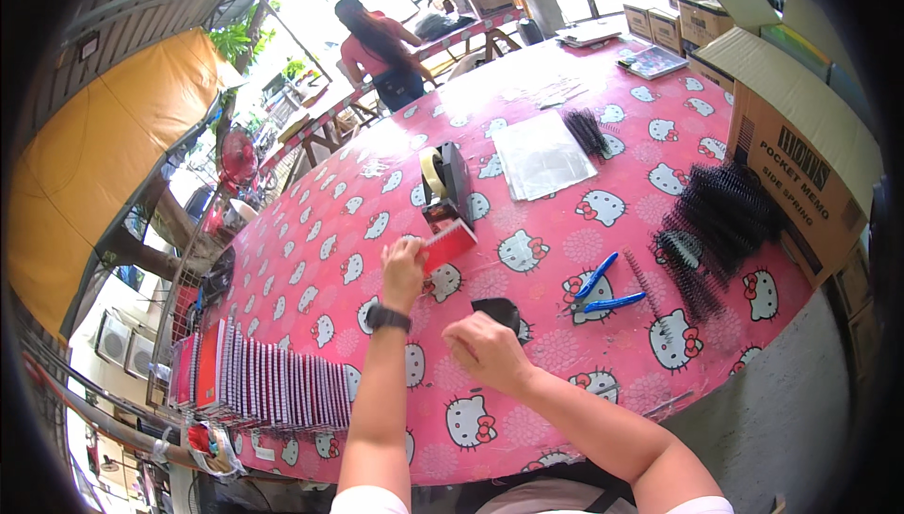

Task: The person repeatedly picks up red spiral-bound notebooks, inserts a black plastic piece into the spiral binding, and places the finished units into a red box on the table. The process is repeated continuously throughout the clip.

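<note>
My left hand (pixel 405 265), with a dark watch on its wrist, is closed on the left end of a small red spiral notebook (pixel 450 247). The notebook lies tilted just in front of a black tape dispenser (pixel 456 178). Nearer to me, my right hand (pixel 485 349) is curled, its fingers pressed together. What it holds, if anything, is hidden. A flat black object (pixel 499 310) shows just beyond the right hand; its kind is unclear. To the right lie blue-handled pliers (pixel 603 290) and a single loose spiral coil (pixel 645 279).
Many red spiral notebooks (pixel 273 377) stand in a row at the near left of the pink patterned table (pixel 330 222). Black spiral coils (pixel 720 222) pile up beside a large cardboard box (pixel 800 152) on the right. Clear plastic sheets (pixel 543 156) lie farther back. Another person (pixel 381 53) stands beyond the table.
</note>
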A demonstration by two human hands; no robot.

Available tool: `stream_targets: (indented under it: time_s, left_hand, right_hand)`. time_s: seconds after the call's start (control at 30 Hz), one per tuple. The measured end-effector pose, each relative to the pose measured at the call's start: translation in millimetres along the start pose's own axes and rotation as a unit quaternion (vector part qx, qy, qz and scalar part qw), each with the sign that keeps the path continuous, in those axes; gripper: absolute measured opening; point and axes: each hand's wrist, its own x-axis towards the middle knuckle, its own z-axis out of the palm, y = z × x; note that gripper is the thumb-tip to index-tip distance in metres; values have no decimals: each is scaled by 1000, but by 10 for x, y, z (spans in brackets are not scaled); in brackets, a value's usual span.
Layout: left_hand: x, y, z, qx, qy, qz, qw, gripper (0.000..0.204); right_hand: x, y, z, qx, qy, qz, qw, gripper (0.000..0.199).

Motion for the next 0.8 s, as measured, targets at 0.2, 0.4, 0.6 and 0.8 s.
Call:
stream_targets:
  time_s: [0.2,0.4,0.6,0.8]
  left_hand:
    - [-960,468,-978,-276,-64,-107,953,18]
    - [-1892,466,-1265,-287,-10,-157,945,21]
    - [-2092,755,-872,-512,86,-254,816,28]
    - [-1806,1058,-966,-279,173,-135,935,41]
  right_hand:
    - [154,-68,-102,-56,111,22,992,29]
    - [-164,-154,109,76,-219,52,971,24]
    - [-369,-78,297,244,-125,146,951,27]
    - [-352,-134,72,228,-102,218,943,36]
